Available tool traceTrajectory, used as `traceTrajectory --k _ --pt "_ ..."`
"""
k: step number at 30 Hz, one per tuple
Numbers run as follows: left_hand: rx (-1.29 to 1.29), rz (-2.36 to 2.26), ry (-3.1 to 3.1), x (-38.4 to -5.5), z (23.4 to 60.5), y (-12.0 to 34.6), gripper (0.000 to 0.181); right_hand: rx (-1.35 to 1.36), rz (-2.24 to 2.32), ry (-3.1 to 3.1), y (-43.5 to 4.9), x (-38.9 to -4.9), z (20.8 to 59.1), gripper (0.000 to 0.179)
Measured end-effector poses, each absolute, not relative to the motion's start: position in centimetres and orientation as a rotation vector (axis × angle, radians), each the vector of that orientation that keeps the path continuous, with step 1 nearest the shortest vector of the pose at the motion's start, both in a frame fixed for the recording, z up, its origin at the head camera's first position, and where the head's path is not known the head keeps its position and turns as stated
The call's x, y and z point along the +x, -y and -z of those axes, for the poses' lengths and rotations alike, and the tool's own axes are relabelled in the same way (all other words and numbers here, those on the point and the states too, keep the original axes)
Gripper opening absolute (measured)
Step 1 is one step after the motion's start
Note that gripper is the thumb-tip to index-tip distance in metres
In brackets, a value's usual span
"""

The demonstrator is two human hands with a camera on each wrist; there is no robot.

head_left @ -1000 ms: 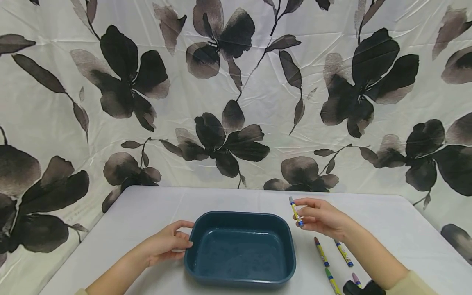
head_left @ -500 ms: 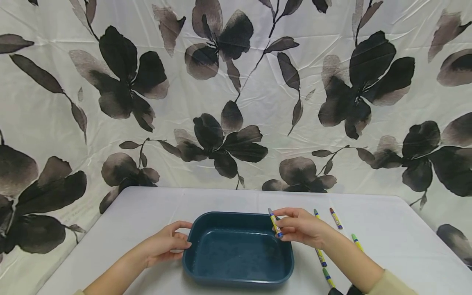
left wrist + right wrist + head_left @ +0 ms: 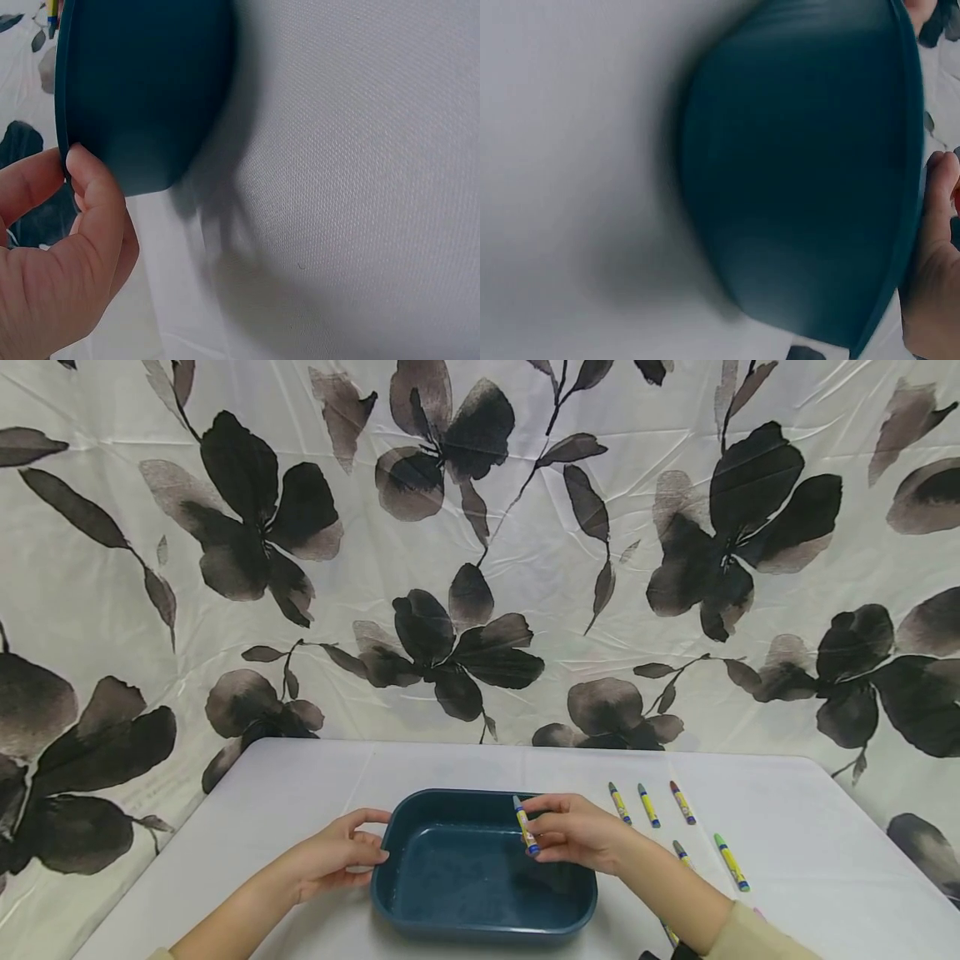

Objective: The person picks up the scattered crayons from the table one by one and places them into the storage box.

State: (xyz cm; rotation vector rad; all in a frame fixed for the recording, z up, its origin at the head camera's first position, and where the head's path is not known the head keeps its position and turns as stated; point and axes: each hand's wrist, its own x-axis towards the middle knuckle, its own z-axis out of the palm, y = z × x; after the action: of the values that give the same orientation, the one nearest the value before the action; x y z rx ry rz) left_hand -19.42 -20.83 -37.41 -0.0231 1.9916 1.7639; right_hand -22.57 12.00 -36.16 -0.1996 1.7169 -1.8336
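Note:
A dark teal rectangular tub (image 3: 480, 893) stands on the white table. In the left wrist view, the thumb and fingers of my left hand (image 3: 67, 262) pinch its rim at the left side; the head view shows the same left hand (image 3: 341, 856) there. Over the right part of the tub, my right hand (image 3: 573, 831) holds a crayon (image 3: 526, 827) between thumb and fingers. This crayon has a grey tip, a yellow wrapper and a blue lower end, and it leans slightly. The right wrist view shows the tub's outer wall (image 3: 802, 172) with part of my right hand (image 3: 934, 255) beyond the rim.
Several crayons lie on the table right of the tub, among them a dark red-tipped crayon (image 3: 682, 802) and a green crayon (image 3: 731, 862). My right forearm covers part of that group. A white floral cloth (image 3: 480, 527) hangs behind the table (image 3: 315, 777).
My right hand has carried the grey-tipped crayon leftward, from beside the tub to above its inside. More crayons on the table have come into view. My left hand stays on the rim.

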Motion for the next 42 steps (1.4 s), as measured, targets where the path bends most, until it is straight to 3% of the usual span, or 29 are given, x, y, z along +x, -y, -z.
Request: traceTrajectory --k 23,31,42 --pt "0.003 -1.795 -1.952 -19.7 37.5 21.1 0.066 -0.036 1.715 -1.827 -5.8 -21.7 39.4 0.035" --pt "0.016 -1.8 -1.938 -19.3 38.0 21.2 0.066 -0.023 1.657 -1.834 -4.9 -21.2 40.7 0.027" --pt "-0.036 -1.79 -1.966 -19.3 37.8 21.1 0.065 -0.001 1.669 -1.851 -4.8 -21.4 40.7 0.028"
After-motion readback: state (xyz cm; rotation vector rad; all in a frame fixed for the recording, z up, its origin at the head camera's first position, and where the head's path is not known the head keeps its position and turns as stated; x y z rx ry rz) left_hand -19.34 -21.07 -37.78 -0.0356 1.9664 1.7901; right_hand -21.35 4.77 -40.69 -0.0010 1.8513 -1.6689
